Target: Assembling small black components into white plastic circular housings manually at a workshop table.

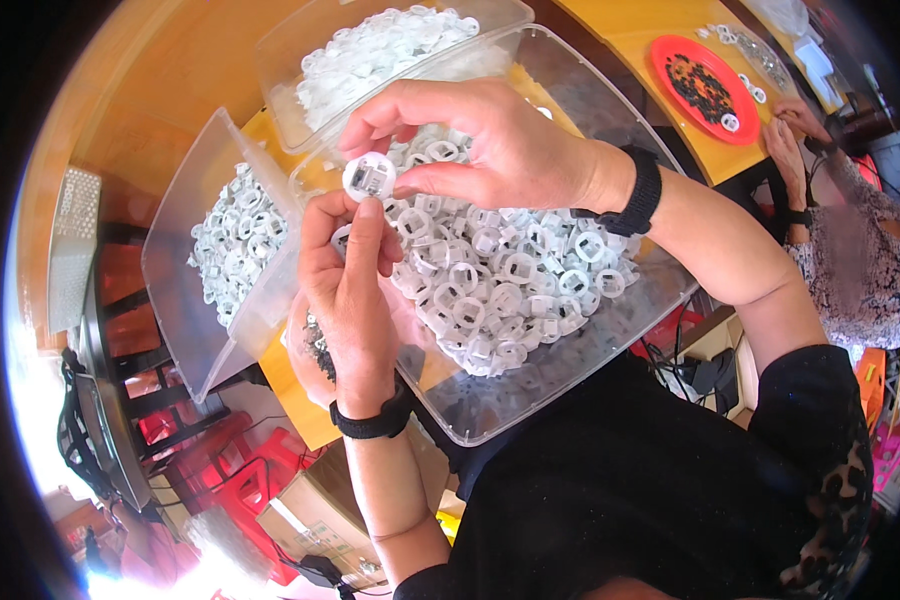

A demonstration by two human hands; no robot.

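Note:
A round white plastic part [369, 177] with a dark piece in its middle is held up above a big clear bin [467, 436]. My left hand [355, 270] is closed, pinching the part from below between thumb and fingers. From the other side my right hand [490, 140] curves round it, its thumb and forefinger at the part's edge. Another white part [341, 240] shows partly in the left palm. Beneath both hands lies a large heap of similar white ring-shaped parts [510, 275] in the bin.
A clear tub [215, 350] of white parts stands left; another heap of white pieces [385, 50] fills a container behind. At far right, a red plate [660, 62] holds small black pieces, near a co-worker's hands [788, 150]. Red stools [260, 490] stand below left.

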